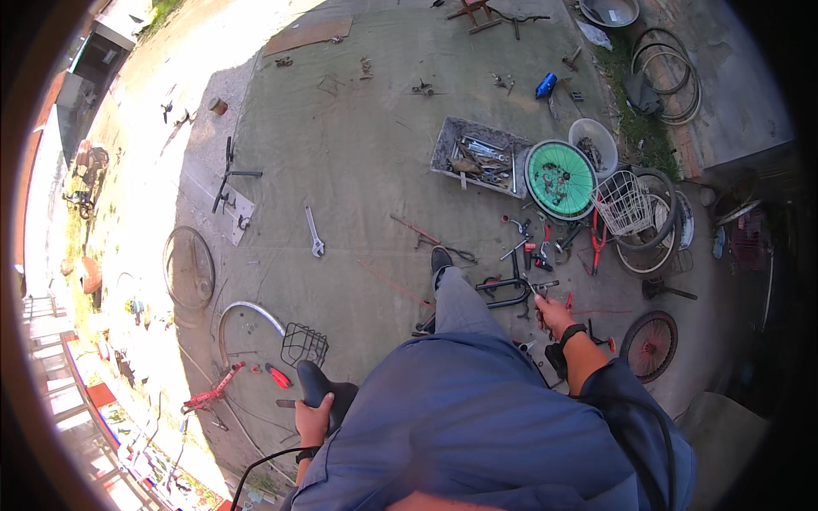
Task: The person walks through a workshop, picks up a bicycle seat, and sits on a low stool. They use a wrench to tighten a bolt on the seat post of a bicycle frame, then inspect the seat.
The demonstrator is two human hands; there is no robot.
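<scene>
At the lower left, my left hand (313, 419) is closed on a black bicycle saddle (315, 381). A short dark bar pokes out to the left beside my fingers. On the right, my right hand (554, 317) is closed around a thin metal tool (535, 296), whose exact kind is too small to tell. Next to that hand lies a black bicycle frame (509, 292) on the ground, partly hidden by my leg. Small red and black bicycle parts (537, 249) lie just beyond it.
A grey toolbox (443, 146) of wrenches stands ahead, beside a green-covered wheel (558, 180) and a white wire basket (626, 204). An adjustable wrench (315, 234) lies on the green ground sheet. To the left are a black basket (304, 344) and a red frame piece (213, 387).
</scene>
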